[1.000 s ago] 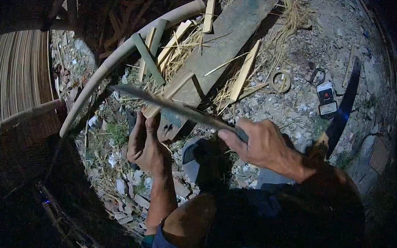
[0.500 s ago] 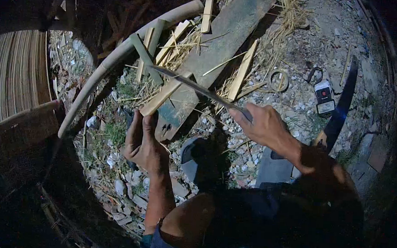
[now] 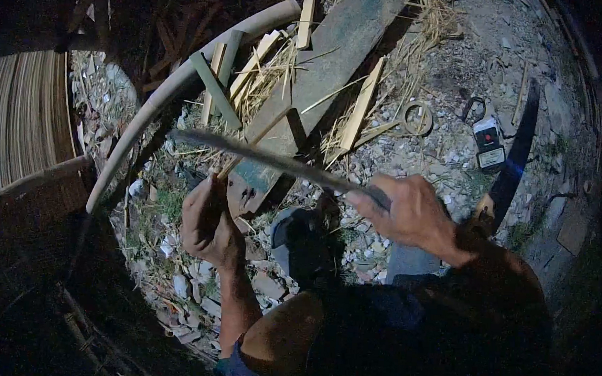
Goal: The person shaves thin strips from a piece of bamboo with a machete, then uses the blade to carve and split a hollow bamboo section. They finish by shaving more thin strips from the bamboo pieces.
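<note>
My left hand [image 3: 212, 227] is closed on the lower end of a split bamboo strip [image 3: 269, 125], which tilts up and away, edge towards me. In my right hand [image 3: 410, 212] is the near end of a long knife [image 3: 275, 160], its blurred blade reaching left across the strip. My fingers hide much of the knife's handle. Beyond the strip, a worn plank [image 3: 344, 46] lies on the ground, with straw-like shavings [image 3: 280, 69] beside it.
A long dark blade with a light handle [image 3: 517, 153] lies at the right, near a small black-and-white device [image 3: 488, 144] and a ring [image 3: 417, 118]. A loose strip [image 3: 363, 103] rests by the plank. A curved pole [image 3: 134, 126] and stacked slats [image 3: 26, 116] are left.
The bamboo strip has turned from its broad face to its edge. The knife blade has swung lower and left across it, while my left hand has shifted slightly left.
</note>
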The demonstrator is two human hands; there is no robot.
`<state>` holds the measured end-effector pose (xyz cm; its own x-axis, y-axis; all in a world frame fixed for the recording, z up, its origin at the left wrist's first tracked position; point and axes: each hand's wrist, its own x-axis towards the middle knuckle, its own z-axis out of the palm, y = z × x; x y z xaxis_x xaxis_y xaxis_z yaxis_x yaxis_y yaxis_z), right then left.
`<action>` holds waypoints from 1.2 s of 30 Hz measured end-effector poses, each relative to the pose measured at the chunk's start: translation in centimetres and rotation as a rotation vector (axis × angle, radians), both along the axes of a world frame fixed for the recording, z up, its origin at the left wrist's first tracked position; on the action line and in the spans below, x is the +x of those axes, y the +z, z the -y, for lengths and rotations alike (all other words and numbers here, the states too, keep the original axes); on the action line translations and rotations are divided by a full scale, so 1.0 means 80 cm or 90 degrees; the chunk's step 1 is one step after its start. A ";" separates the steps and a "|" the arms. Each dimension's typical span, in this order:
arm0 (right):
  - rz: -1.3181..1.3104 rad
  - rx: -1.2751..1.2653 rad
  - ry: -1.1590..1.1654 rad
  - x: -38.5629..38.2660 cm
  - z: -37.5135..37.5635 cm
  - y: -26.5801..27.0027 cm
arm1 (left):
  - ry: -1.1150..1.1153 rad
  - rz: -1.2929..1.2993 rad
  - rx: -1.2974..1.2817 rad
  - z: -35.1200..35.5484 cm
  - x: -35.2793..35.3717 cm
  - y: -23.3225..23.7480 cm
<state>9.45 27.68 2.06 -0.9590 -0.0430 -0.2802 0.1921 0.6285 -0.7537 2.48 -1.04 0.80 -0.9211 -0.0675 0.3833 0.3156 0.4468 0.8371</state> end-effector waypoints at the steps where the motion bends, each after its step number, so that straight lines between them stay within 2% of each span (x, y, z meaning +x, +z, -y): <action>1: -0.003 -0.021 0.017 0.001 0.005 0.007 | -0.019 -0.020 0.012 0.004 -0.003 -0.002; 2: -0.007 -0.043 0.035 0.001 0.009 0.014 | -0.020 -0.022 0.012 0.004 -0.003 -0.001; 4: -0.023 -0.038 0.042 -0.003 0.012 0.018 | -0.029 -0.056 -0.108 0.001 -0.005 0.004; 5: 0.026 -0.065 0.027 -0.006 0.010 0.013 | -0.040 -0.068 -0.032 -0.003 -0.006 0.000; 6: 0.074 -0.092 0.011 -0.008 0.009 0.006 | -0.037 -0.068 -0.034 -0.003 -0.005 0.001; 7: 0.028 -0.040 0.005 -0.007 0.011 -0.010 | -0.032 -0.063 -0.037 -0.002 -0.005 0.001; 10: -0.024 0.009 0.042 -0.004 0.011 0.004 | -0.019 -0.061 -0.041 0.004 -0.005 -0.004; 13: -0.074 0.008 0.059 0.000 0.005 -0.007 | 0.002 -0.045 -0.061 0.005 0.000 0.000; 16: -0.020 0.092 0.012 -0.007 0.002 -0.034 | 0.001 -0.056 -0.046 0.002 -0.004 -0.003; 17: -0.057 0.110 0.030 -0.002 0.004 -0.039 | 0.007 -0.052 -0.029 0.004 -0.004 -0.005; 18: -0.055 0.106 0.028 0.002 0.006 -0.036 | 0.011 -0.047 -0.013 0.008 -0.004 -0.006; 20: -0.168 0.037 0.027 0.008 0.002 -0.024 | 0.014 -0.057 -0.060 0.011 -0.005 -0.004; 21: -0.046 0.073 0.060 0.007 -0.008 -0.031 | 0.016 -0.068 -0.102 0.010 -0.002 -0.003; 24: 0.018 0.169 -0.013 -0.006 -0.022 -0.065 | -0.006 -0.039 -0.012 -0.001 -0.001 0.002; 25: 0.055 0.161 -0.022 -0.007 -0.019 -0.061 | -0.007 -0.039 -0.044 0.001 -0.003 0.001; 29: -0.050 0.103 -0.017 0.014 -0.027 -0.060 | 0.003 -0.002 -0.041 0.011 -0.001 -0.007; 31: 0.069 0.182 -0.062 0.008 -0.044 -0.088 | -0.020 -0.023 -0.013 0.007 -0.002 -0.008; 34: 0.114 0.169 -0.044 0.004 -0.040 -0.064 | -0.022 -0.008 -0.028 0.007 -0.009 0.003; 36: 0.100 0.150 -0.064 0.009 -0.040 -0.071 | -0.008 0.077 0.164 -0.009 -0.016 0.011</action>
<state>10.20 30.89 -3.65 -0.8991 0.1338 -0.4168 0.3650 0.7548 -0.5451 1.23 -0.35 1.70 -0.9605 -0.1369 0.2423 0.2105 0.2117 0.9544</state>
